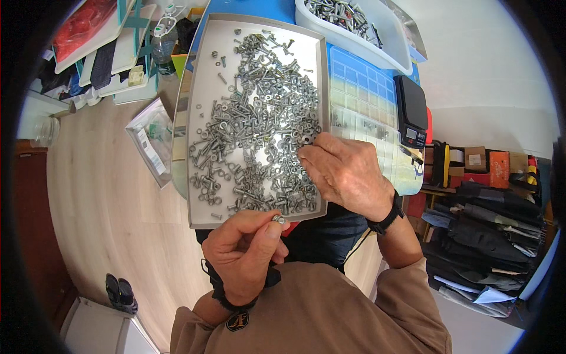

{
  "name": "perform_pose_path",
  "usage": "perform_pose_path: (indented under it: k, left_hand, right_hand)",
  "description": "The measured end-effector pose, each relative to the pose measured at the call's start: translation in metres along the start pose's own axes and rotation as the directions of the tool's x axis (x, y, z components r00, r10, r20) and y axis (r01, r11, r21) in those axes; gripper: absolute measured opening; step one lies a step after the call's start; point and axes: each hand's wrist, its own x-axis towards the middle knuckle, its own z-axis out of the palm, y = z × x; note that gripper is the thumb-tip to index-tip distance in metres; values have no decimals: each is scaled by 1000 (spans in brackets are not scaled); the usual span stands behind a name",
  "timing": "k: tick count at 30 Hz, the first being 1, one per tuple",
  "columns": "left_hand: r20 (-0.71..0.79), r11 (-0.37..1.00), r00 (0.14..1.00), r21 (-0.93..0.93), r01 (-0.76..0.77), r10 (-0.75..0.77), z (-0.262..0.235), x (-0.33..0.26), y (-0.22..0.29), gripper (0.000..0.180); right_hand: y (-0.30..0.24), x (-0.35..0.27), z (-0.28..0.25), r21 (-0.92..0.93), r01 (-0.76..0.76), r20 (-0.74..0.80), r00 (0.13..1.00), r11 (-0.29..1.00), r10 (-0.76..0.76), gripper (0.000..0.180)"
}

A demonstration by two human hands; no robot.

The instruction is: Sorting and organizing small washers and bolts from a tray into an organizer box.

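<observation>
The left hand [244, 248] sits at seven o'clock of the view's centre, thumb [266, 241] and forefinger pinched together, pointing toward one o'clock. The right hand [348, 177], at three o'clock, faces back-up, fingers bent and reaching toward ten o'clock. Its forearm [401, 241] slants from five o'clock, elbow bent.

Right hand [348, 173], grip seemingly hidden

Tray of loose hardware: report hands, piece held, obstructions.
Left hand pinching small metal piece by near edge of tray. Right hand at loose bolts and nuts, grip unclear. Tray's right rim partly hidden beneath it.
</observation>
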Motion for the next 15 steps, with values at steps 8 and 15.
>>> perform_pose_path:
  k: [8, 15]
  left_hand:
    - [10, 1000, 1000, 22, 8, -9, 6, -2, 1, 12]
    - [47, 1000, 999, -12, -8, 9, 32, -6, -3, 12]
  right_hand:
    - [1, -15, -2, 207, 39, -208, 978, 978, 5, 11]
    - [-32, -55, -21, 844, -76, -210, 863, 530, 459, 8]
